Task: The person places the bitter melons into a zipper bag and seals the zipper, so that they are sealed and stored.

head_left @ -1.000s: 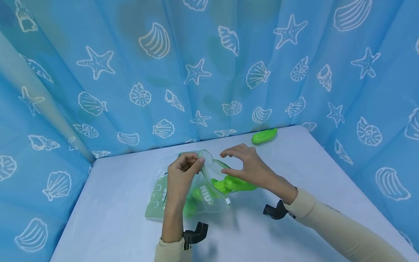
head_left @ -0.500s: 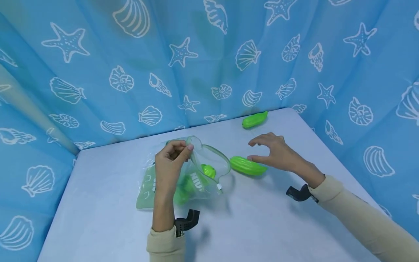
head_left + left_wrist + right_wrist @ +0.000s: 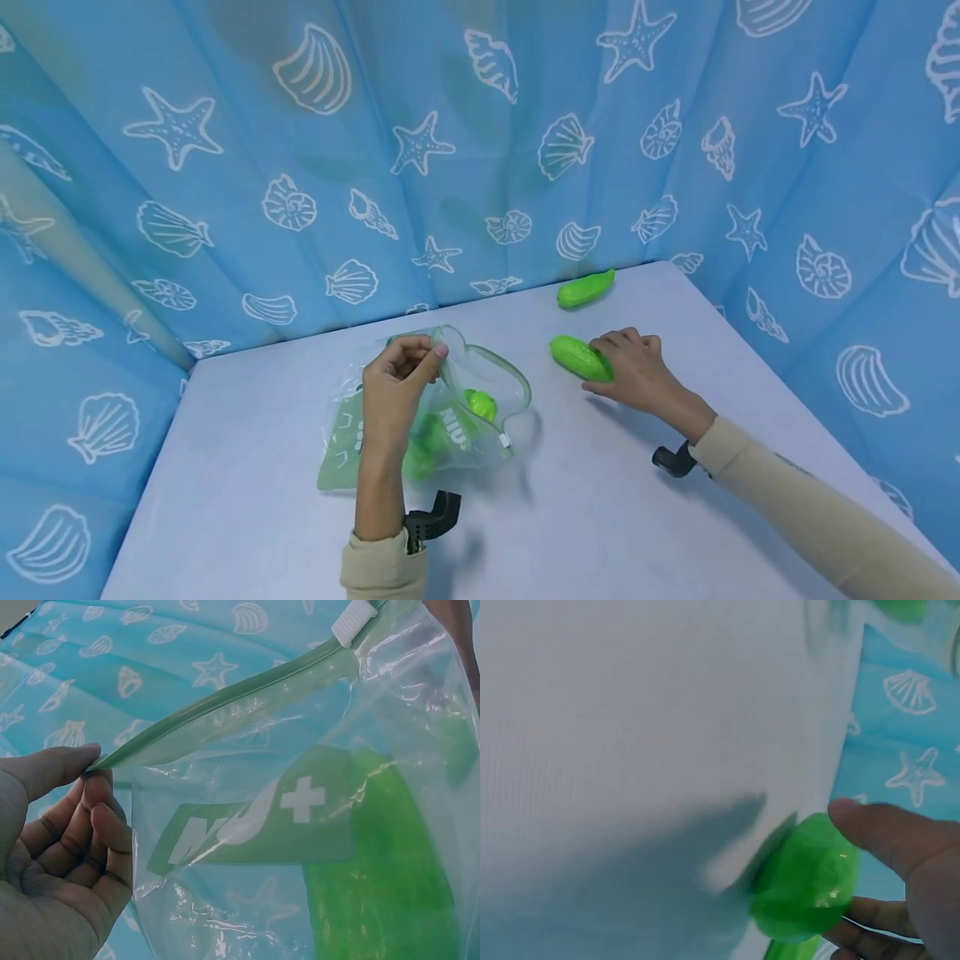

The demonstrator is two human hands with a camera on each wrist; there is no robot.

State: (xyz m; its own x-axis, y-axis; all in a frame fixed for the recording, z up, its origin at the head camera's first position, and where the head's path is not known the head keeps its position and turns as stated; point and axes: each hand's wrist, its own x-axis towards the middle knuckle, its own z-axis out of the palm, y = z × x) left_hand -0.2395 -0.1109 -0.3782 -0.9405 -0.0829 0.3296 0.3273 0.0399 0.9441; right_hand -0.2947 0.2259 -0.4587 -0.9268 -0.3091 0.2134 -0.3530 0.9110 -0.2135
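Gourd (image 3: pixel 580 357) in the right hand (image 3: pixel 636 367), right of the bag (image 3: pixel 339 458) and well clear of its mouth! That arm slants in from the lower right, fingers bent over the gourd's right end, thumb along the near side, opened only as wide as the gourd itself; whether it touches the table (image 3: pixel 570 517), I can't tell. Over on the other side, the left hand (image 3: pixel 401 375) rises almost straight up, thumb and forefinger pinching the bag's rim, remaining fingers loosely curled. Mouth gaping rightward, white slider (image 3: pixel 505 439) at its lower corner, a round green piece (image 3: pixel 482 405) inside by the opening, more green shapes (image 3: pixel 427 446) blurred through the plastic. Far gourd (image 3: pixel 586 289) lies near the back edge.
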